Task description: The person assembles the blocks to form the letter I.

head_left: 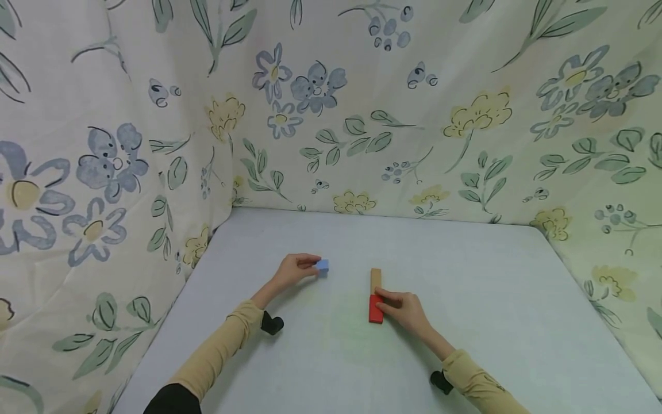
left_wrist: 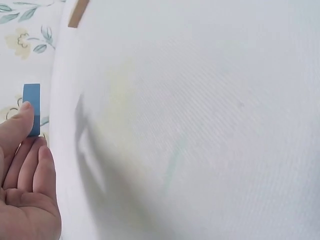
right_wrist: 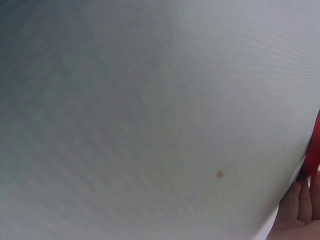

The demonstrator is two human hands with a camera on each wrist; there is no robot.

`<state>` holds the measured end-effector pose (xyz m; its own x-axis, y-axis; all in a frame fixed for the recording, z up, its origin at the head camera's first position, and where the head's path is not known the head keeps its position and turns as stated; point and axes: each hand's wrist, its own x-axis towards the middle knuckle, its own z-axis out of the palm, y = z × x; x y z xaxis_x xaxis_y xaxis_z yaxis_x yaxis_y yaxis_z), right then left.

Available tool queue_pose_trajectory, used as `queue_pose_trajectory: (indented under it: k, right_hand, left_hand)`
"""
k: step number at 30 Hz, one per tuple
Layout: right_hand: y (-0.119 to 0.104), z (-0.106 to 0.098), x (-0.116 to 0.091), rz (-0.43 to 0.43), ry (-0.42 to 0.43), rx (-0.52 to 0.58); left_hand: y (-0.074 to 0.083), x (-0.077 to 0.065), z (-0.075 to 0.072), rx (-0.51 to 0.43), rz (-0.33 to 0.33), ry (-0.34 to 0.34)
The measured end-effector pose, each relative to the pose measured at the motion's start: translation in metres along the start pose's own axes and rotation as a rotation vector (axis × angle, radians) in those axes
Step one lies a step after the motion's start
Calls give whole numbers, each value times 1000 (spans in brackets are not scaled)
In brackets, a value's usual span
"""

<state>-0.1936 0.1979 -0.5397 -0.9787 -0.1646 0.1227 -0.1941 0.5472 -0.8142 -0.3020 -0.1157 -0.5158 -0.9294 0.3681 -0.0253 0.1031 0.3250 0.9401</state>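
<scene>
My left hand (head_left: 297, 269) pinches a small blue block (head_left: 323, 266) between thumb and fingertips. In the left wrist view the blue block (left_wrist: 31, 107) shows a long narrow face, with the thumb laid along its side. To the right, my right hand (head_left: 408, 310) grips a red block (head_left: 376, 310) from its right side, thumb and fingers at its edges. A plain wooden block (head_left: 376, 280) lies in line with the red one, directly beyond it, their ends meeting in the head view. Only a sliver of the red block (right_wrist: 313, 155) shows in the right wrist view.
Both arms reach over a white-covered table (head_left: 331, 368). A flower-patterned curtain (head_left: 362, 115) hangs behind it and along both sides. Black straps with small black pieces (head_left: 272, 324) sit at the wrists.
</scene>
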Motion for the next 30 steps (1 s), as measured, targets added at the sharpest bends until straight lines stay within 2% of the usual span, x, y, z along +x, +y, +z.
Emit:
queue_pose_trajectory:
  k: [5,12,23,25,27,30]
  right_hand:
    - [1,0,0,-5,3,3]
    - [1,-1,0,-9,-6,23]
    - [-1,-1,0,9,-6,8]
    - [-2,-1,0,19,-7,3]
    - [-2,-1,0,27,-11,2]
    - [-2,0,0,32,-16,3]
  left_hand:
    - [8,1,3,-35,-26,41]
    - [22,3,7,-35,-55,74]
    - [38,14,21,-37,-19,36]
    - [41,15,24,-40,-10,29]
    - [50,12,26,-47,-7,14]
    - [51,15,31,-51,7,11]
